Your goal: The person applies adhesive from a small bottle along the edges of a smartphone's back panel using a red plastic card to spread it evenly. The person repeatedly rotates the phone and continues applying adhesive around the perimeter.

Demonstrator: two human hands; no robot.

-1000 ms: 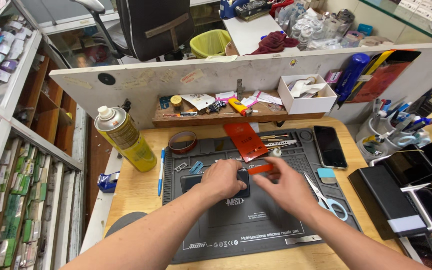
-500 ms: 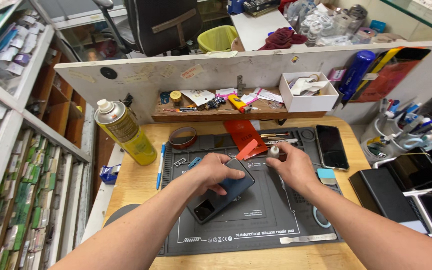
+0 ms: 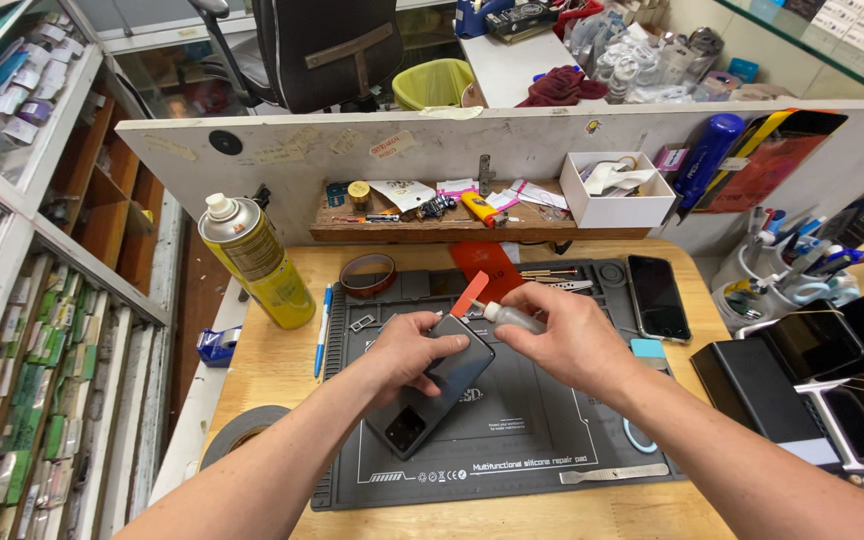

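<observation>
My left hand (image 3: pixel 404 352) grips a dark smartphone (image 3: pixel 432 398) lying back-up and tilted over the grey repair mat (image 3: pixel 512 450), camera end toward me. My right hand (image 3: pixel 572 335) holds a small clear bottle (image 3: pixel 512 317) on its side, its white nozzle pointing left at the phone's top edge. A thin orange-red pry card (image 3: pixel 469 294) sticks up at that top edge, between the two hands.
A yellow spray can (image 3: pixel 252 258) stands at the left, a tape roll (image 3: pixel 368 273) behind the mat. Another black phone (image 3: pixel 658 296) lies at the right. Metal spudger (image 3: pixel 617 473) on the mat's front. Tool cups, boxed devices right; shelf and white box behind.
The left hand has lifted and turned the phone toward the right hand. The right hand has brought the small bottle down to the phone's top edge, next to the orange card.
</observation>
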